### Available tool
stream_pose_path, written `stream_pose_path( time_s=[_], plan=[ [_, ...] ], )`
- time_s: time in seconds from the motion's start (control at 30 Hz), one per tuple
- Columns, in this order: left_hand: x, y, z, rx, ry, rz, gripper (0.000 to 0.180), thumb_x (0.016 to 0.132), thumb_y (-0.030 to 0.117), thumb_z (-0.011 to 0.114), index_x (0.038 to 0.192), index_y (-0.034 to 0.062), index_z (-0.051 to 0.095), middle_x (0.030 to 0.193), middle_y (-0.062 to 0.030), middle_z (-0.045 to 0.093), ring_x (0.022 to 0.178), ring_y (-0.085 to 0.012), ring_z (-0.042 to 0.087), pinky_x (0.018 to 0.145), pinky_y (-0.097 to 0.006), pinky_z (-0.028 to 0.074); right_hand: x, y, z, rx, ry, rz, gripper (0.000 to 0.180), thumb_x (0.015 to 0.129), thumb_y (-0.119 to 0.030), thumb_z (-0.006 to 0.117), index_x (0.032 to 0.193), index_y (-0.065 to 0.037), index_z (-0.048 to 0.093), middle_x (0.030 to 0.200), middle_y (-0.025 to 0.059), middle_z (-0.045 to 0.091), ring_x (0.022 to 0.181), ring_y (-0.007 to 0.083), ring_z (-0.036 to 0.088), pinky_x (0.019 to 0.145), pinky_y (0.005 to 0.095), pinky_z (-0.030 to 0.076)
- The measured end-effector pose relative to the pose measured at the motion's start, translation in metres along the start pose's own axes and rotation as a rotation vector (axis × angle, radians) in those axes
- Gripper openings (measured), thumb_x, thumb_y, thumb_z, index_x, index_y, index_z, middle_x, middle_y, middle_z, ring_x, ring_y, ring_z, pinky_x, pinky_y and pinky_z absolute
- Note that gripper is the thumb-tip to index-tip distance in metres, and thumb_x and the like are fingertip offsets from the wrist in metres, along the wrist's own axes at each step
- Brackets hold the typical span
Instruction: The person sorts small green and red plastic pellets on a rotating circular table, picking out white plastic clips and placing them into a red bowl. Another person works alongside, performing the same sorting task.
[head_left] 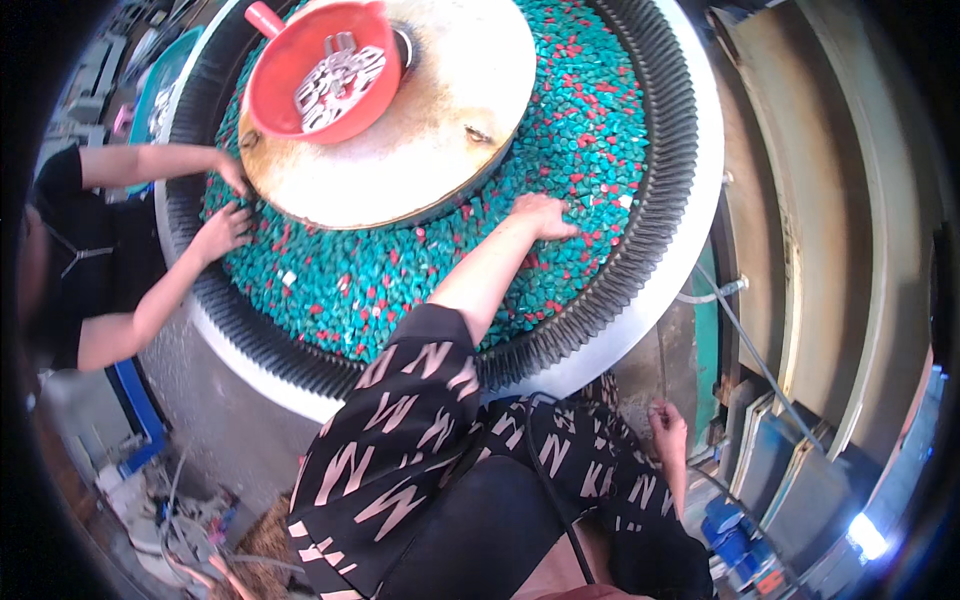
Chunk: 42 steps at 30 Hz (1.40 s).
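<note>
Ribbed tub [672, 150] around left grip [543, 215], among green-red pebbles [370, 285]. Cannot tell whether spread or pinching. Could spill some rightward if swept hard.

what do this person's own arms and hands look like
The left sleeve and right sleeve are loose black fabric printed with angular, pale pinkish-beige strokes. The left forearm is bare. The left hand and right hand are ungloved, with no watch or bracelet visible.
</note>
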<state>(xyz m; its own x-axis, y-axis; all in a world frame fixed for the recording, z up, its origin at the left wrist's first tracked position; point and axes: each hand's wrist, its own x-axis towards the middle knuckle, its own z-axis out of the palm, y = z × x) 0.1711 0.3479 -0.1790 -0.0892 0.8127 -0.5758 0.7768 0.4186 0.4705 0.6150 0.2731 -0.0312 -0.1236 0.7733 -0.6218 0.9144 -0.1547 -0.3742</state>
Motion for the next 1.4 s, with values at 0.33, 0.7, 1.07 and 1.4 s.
stream_pose_path(
  time_s=[0.33, 0.7, 1.07, 1.4],
  plan=[
    [-0.2, -0.053, 0.009, -0.126, -0.559, -0.354, 0.056, 0.06, 0.041, 0.073, 0.113, 0.0275, 0.065, 0.11, -0.005, 0.066, 0.105, -0.0291, 0.06, 0.088, -0.048, 0.046, 0.211, -0.005, -0.076, -0.453, -0.177, -0.227, 0.041, 0.082, -0.02, 0.064, 0.121, -0.01, 0.057, 0.079, 0.0101, 0.067, 0.073, 0.018, 0.063, 0.072, 0.0322, 0.049],
    [0.036, 0.06, -0.038, -0.204, 0.664, -0.278, 0.052, 0.079, 0.045, 0.062, 0.124, 0.0187, 0.054, 0.125, -0.0105, 0.053, 0.117, -0.0296, 0.05, 0.097, -0.048, 0.041, 0.356, -0.08, -0.156, -0.164, -0.342, -0.345, 0.036, 0.087, -0.018, 0.061, 0.118, -0.001, 0.056, 0.078, 0.005, 0.061, 0.072, 0.0112, 0.056, 0.068, 0.0254, 0.045],
    [0.008, 0.063, -0.019, -0.304, -0.059, -0.369, 0.054, 0.07, 0.056, 0.058, 0.111, 0.0215, 0.064, 0.108, -0.0111, 0.065, 0.103, -0.0308, 0.06, 0.087, -0.046, 0.045, 0.35, 0.054, -0.189, -0.045, -0.415, 0.234, 0.038, 0.086, -0.025, 0.062, 0.117, -0.003, 0.056, 0.086, 0.0058, 0.062, 0.066, 0.0112, 0.06, 0.056, 0.0221, 0.044],
    [-0.085, 0.03, -0.027, -0.077, -0.702, -0.26, 0.047, 0.066, 0.034, 0.074, 0.109, 0.017, 0.067, 0.105, -0.0062, 0.067, 0.101, -0.0258, 0.062, 0.088, -0.043, 0.049, 0.323, 0.048, -0.12, 0.174, -0.448, 0.293, 0.031, 0.089, -0.022, 0.06, 0.116, -0.007, 0.056, 0.082, 0.0031, 0.062, 0.062, 0.0079, 0.057, 0.054, 0.0206, 0.042]
  ],
)
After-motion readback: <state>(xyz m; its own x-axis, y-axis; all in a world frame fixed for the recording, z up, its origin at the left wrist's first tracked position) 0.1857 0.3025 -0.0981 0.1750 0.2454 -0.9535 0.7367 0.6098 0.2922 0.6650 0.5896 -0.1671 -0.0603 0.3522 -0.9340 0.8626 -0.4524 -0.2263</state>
